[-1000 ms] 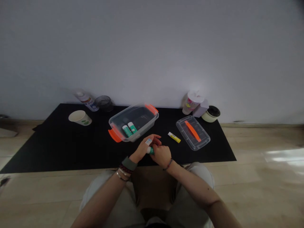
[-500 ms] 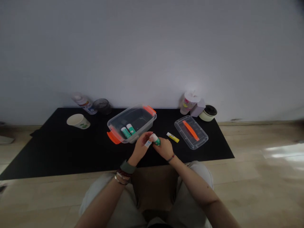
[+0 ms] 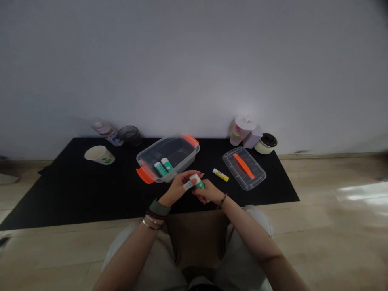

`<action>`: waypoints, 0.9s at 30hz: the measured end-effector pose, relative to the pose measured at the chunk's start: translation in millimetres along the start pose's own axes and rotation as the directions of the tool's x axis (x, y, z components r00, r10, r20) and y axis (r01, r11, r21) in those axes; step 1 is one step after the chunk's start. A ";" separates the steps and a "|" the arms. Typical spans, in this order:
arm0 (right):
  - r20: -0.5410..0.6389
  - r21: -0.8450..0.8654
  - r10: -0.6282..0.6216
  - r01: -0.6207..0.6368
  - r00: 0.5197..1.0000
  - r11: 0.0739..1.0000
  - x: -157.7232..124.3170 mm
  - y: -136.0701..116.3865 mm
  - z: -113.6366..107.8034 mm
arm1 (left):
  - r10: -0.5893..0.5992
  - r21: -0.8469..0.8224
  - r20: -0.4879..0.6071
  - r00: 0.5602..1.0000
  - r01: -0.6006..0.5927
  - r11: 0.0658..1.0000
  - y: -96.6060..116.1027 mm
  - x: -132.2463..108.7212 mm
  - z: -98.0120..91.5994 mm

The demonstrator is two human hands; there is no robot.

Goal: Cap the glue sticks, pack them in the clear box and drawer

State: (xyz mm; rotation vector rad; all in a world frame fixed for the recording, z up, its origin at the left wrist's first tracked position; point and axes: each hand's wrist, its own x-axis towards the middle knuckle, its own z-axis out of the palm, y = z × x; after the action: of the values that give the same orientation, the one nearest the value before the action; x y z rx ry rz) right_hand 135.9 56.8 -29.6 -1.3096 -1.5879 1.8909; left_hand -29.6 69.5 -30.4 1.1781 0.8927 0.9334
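Note:
A green glue stick with a white cap [image 3: 198, 182] is held between my two hands over the near part of the black table. My left hand [image 3: 177, 188], with a pale strip around its thumb, grips the white cap end. Around the green body, the fingers of my right hand [image 3: 214, 192] are closed, hiding its lower part. Two similar glue sticks [image 3: 160, 169] lie side by side in the clear plastic box [image 3: 184, 162], just beyond my left hand. A smaller yellow glue stick with a white cap [image 3: 221, 175] rests beyond my right hand.
A clear lid with an orange handle [image 3: 244, 166] lies at right. Behind it stand a lidded plastic cup [image 3: 239, 131], a pale box [image 3: 253, 138] and a cream pot [image 3: 264, 148]. To the left are a paper cup [image 3: 100, 155], a dark bowl [image 3: 130, 135] and a bottle [image 3: 108, 132].
Both hands have turned a little around the glue stick, which now lies more level. My left fingers have stretched farther over its far side, and my right wrist has rotated.

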 end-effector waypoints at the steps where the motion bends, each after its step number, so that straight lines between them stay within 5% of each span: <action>1: 0.147 0.161 0.001 -0.025 0.989 0.987 -1.0 0.7 0.3 | 0.014 -0.019 0.054 0.998 -0.013 1.000 0.9 0.1 -3.0; 3: 0.343 0.355 -0.046 -0.085 0.938 0.931 -2.1 0.6 0.9 | 0.031 -0.065 0.133 0.991 -0.022 0.998 0.9 0.6 -7.3; 5: 0.333 0.368 -0.056 -0.075 0.941 0.927 -1.0 -0.6 0.8 | 0.022 -0.092 0.130 0.991 -0.010 0.996 -1.1 1.4 -8.4; 8: -0.057 0.023 -0.027 0.028 0.998 0.999 3.5 -1.9 -0.9 | -0.013 -0.072 -0.008 1.000 0.012 0.997 -6.0 2.6 -4.1; 10: -0.334 -0.339 -0.104 -0.017 0.937 0.941 6.3 -1.8 -1.8 | -0.030 -0.043 -0.098 0.995 0.026 0.999 -9.2 3.4 0.7; 12: -0.456 -0.569 -0.184 -0.126 0.870 0.812 7.6 -1.6 -1.5 | -0.042 -0.035 -0.149 0.988 0.037 0.999 -11.9 4.1 5.1; 15: -0.477 -0.664 -0.194 -0.207 0.857 0.719 7.8 -1.1 0.6 | -0.044 -0.037 -0.186 0.982 0.038 0.999 -14.8 4.7 8.4; 19: -0.390 -0.564 -0.196 -0.065 0.900 0.823 8.5 2.3 0.4 | -0.030 0.018 -0.140 0.990 0.033 0.999 -13.4 3.2 5.6; 23: -0.057 -0.030 -0.047 0.045 0.997 0.999 5.0 8.1 -0.6 | -0.002 0.066 -0.001 1.000 0.002 0.998 -2.5 -1.3 -2.1; 27: 0.369 0.453 -0.104 -0.081 0.924 0.888 -1.2 9.1 1.6 | 0.006 0.050 0.173 0.985 -0.015 0.999 10.3 -5.5 -8.7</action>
State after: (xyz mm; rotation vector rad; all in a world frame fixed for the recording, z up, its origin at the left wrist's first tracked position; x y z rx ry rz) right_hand 137.8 52.1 -37.4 -0.7534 -1.1706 2.4339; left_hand -40.9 68.7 -21.2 1.2883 0.7750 0.8075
